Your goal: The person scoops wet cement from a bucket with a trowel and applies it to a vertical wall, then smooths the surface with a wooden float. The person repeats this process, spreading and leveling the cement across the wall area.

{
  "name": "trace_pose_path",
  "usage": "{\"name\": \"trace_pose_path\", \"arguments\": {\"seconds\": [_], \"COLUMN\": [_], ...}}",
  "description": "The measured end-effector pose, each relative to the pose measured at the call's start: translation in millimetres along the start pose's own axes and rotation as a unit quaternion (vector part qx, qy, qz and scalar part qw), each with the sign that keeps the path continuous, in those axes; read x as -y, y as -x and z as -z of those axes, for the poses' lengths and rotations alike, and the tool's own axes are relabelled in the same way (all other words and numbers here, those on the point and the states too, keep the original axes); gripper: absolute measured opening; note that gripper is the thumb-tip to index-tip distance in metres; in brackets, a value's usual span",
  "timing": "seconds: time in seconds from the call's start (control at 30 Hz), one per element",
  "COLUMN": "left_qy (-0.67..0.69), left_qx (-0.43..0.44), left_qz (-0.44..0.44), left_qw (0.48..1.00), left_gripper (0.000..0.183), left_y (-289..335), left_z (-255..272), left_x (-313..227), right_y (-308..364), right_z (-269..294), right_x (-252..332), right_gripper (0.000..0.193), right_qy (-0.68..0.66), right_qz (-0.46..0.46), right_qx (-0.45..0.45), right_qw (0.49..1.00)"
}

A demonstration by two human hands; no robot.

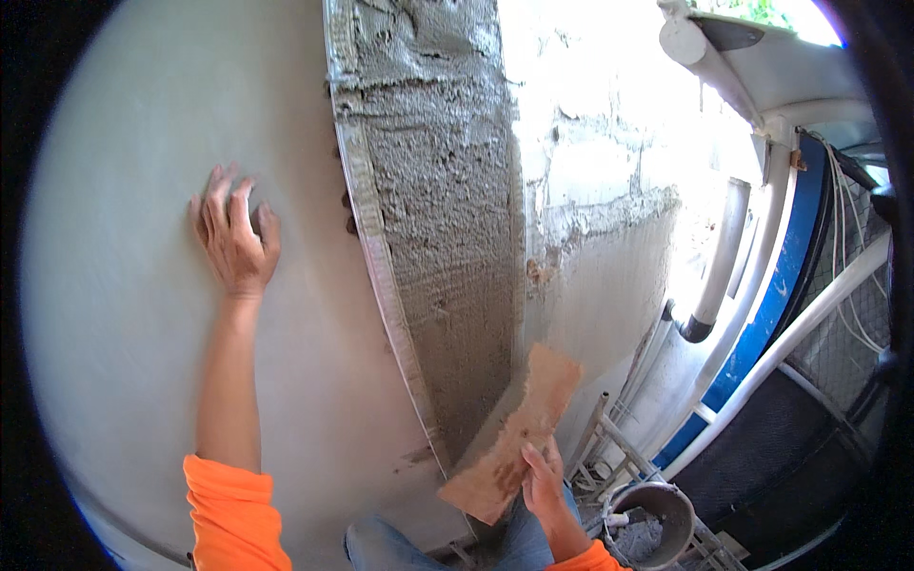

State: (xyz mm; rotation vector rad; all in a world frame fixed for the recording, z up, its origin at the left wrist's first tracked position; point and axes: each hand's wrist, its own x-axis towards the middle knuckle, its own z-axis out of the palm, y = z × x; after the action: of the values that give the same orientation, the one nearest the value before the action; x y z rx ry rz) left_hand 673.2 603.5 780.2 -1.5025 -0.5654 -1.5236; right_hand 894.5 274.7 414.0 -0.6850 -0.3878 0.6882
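Note:
My left hand (233, 233) rests against a smooth grey wall (143, 314), its fingers spread and slightly bent, holding nothing. Low in the middle, my right hand (543, 485) grips a thin brown board (519, 428) by its right edge, thumb on the face turned towards me. The board is tilted, with a ragged left edge and a darker damp patch. Behind it rises a narrow strip of wall covered in wet grey mortar (438, 209), rough at the top and flatter lower down. A thin straight edging strip (371, 238) runs along the mortar's left side.
At the lower right, a bucket (680, 519) holds grey mortar and a tool with a pale handle. Beside it stands a metal frame (609, 433) like a ladder or scaffold. Farther right are white pipes (719, 257), a blue post (752, 366) and dark netting (743, 476).

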Motion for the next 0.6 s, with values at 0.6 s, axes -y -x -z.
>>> {"name": "trace_pose_path", "arguments": {"seconds": [0.6], "left_qy": [0.005], "left_qx": [-0.002], "left_qz": [-0.013], "left_qw": [1.000], "left_gripper": [0.044], "left_y": [-1], "left_z": [6], "left_x": [-2], "right_y": [-63], "right_z": [22], "right_x": [71], "right_gripper": [0.050], "right_qy": [-0.081], "right_qz": [0.015], "right_qx": [0.024], "right_qw": [0.996]}}
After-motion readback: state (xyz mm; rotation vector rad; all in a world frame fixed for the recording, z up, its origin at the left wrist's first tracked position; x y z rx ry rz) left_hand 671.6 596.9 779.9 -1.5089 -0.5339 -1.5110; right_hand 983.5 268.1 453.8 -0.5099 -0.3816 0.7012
